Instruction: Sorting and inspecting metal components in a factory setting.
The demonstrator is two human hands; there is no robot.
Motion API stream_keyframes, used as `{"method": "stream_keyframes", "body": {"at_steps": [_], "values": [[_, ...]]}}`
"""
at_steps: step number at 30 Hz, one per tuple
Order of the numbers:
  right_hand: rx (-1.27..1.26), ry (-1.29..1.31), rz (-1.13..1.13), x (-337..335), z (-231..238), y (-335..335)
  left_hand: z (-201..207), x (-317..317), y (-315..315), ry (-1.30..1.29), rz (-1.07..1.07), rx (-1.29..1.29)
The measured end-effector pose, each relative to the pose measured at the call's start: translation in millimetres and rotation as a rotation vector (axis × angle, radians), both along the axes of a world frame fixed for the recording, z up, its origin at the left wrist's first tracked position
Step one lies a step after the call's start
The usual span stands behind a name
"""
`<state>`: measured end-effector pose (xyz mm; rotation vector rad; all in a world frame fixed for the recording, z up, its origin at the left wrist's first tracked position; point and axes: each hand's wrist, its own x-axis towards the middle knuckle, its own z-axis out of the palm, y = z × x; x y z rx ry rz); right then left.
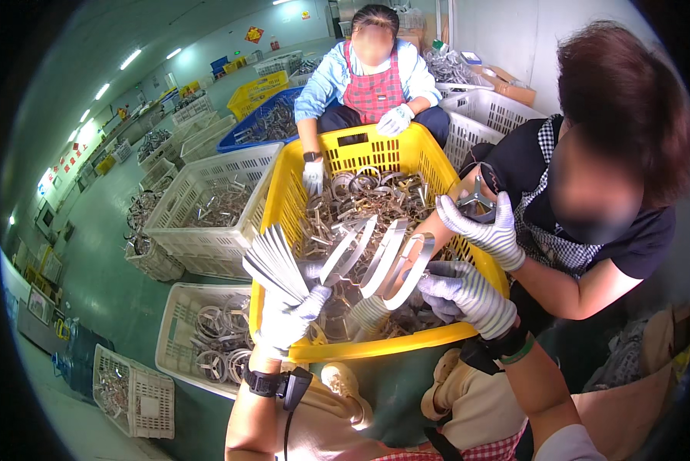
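Directly before you, the yellow crate holds loose metal parts; above it, curved metal bands stand beside your right grip, whose hold I cannot tell; your left grip pinches fanned flat strips.

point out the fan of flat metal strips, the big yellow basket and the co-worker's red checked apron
fan of flat metal strips (276,265), head view: middle of the strips
big yellow basket (391,346), head view: near rim
co-worker's red checked apron (374,89), head view: chest part
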<state>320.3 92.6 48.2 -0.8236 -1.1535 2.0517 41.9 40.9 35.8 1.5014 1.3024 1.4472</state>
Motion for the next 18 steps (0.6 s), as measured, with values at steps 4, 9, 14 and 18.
{"method": "stream_keyframes", "body": {"at_steps": [4, 9, 14, 18], "values": [[0.144, -0.156, -0.041, -0.9, -0.2, -2.4, 12.4, 5.4, -5.6, -0.038, -0.036, -0.031], [0.232, -0.160, -0.054, -1.4, -1.0, -4.0, 8.6, 6.4, -5.5, -0.113, -0.035, -0.040], [0.186, -0.147, 0.004, 3.1, 3.5, -3.8, 9.4, 12.2, -5.4, -0.344, -0.093, 0.020], [0.209, -0.123, 0.004, 4.8, 3.7, -4.5, 16.4, 18.7, -5.7, -0.484, -0.148, 0.036]]}}
